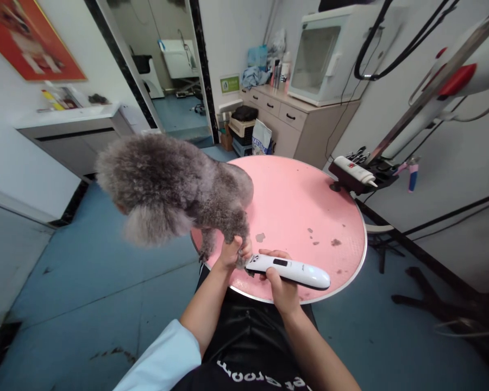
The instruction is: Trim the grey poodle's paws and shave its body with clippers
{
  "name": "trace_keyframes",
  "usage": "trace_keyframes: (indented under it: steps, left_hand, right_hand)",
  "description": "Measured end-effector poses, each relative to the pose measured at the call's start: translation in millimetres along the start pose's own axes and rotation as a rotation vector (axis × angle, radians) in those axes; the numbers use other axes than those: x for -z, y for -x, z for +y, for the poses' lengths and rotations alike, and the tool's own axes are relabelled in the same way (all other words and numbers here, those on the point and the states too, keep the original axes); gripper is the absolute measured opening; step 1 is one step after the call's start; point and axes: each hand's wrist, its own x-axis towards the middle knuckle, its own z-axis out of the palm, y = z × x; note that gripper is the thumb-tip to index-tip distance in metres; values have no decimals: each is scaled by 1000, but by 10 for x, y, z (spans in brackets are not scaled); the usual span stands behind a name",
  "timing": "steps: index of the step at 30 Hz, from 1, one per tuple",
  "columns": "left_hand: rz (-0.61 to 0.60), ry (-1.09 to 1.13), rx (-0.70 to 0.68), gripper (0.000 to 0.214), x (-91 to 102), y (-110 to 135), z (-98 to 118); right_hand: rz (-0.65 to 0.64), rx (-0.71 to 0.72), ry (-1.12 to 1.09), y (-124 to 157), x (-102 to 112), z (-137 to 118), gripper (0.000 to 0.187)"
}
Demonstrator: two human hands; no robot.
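A fluffy grey dog (175, 179) stands on the left part of a round pink grooming table (293, 201), its head turned away to the left. My left hand (234, 251) is closed around the lower part of one of its legs, near the table's front edge. In my right hand (283, 285) lies a white hair clipper (301, 272), fingers and thumb wrapped around its body. The clipper's blade end points left, close beside the paw. Fingers and fur partly hide the paw, so I cannot tell whether the blade touches it.
A holder with a white bottle (355, 171), scissors (358, 156) and pink-and-blue nail clippers (411, 174) is fixed at the table's right edge. Beside it rises a metal pole (415, 87). Tufts of fur (336, 242) dot the tabletop. Behind stands a wooden cabinet (285, 117).
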Motion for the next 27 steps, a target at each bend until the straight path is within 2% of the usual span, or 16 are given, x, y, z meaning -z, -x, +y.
trace_keyframes:
  steps: [5,9,15,16,19,20,21,24,25,27]
  left_hand:
    - [39,20,12,74,-43,-7,-12]
    - [42,16,-16,76,-73,-14,-16]
    - [33,-18,-36,75,-43,-14,1]
    - [20,-21,-34,75,-36,-12,5]
    - [-15,-20,-27,77,-20,-7,13]
    - [-23,-16,-26,77,-16,-6,14]
    - [-29,-9,-28,77,-13,-7,14]
    - [-58,26,-36,75,-2,-13,11]
    - [-68,34,-37,74,2,-15,10]
    - [-66,37,-46,72,8,-17,7]
  right_hand:
    - [-5,102,100,48,7,-12,31]
    - [21,266,124,95,-20,9,32]
    - [-74,371,221,181,-77,-92,37]
    - [-107,379,212,196,-68,-108,38]
    - [-386,302,121,233,-6,-112,34]
    - [-444,283,96,241,16,-99,34]
    - [-438,297,91,247,34,-82,33]
    - [-191,456,192,249,38,-41,32]
    - [-145,492,237,246,21,-41,32]
    - [-148,506,302,237,-25,-62,34]
